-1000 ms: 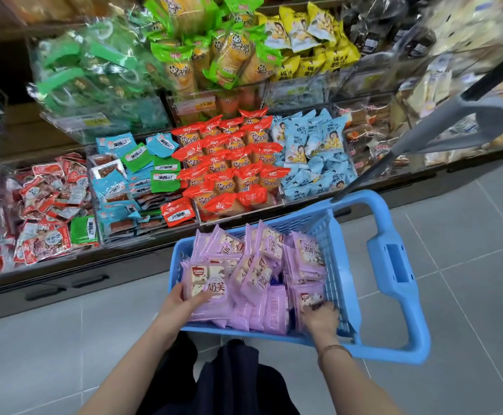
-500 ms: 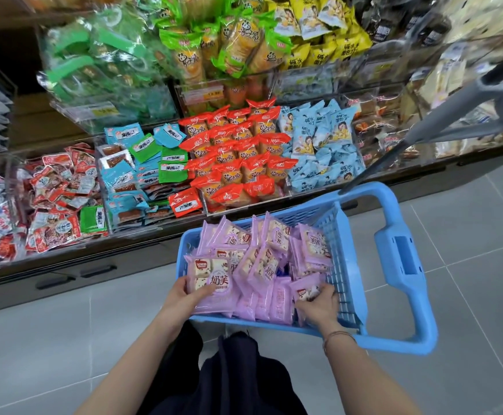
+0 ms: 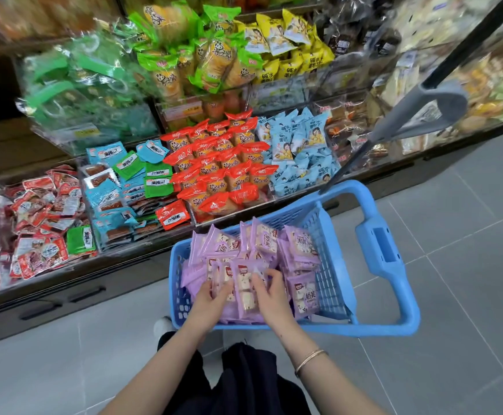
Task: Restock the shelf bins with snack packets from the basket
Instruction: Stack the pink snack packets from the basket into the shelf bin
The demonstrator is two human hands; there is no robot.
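while the left hand (image 3: 211,298) and right hand (image 3: 271,295), both equally near, clamp from either side on a small bunch of pale purple plastic snack packets (image 3: 245,284) standing on edge in the one blue plastic mesh basket (image 3: 364,327), their long axes point ahead toward the clear shelf bins (image 3: 229,215), packets beyond counting.

basket (image 3: 361,327) top: open | shelf bins (image 3: 118,244): heaped full | handle pole (image 3: 418,115): crosses right
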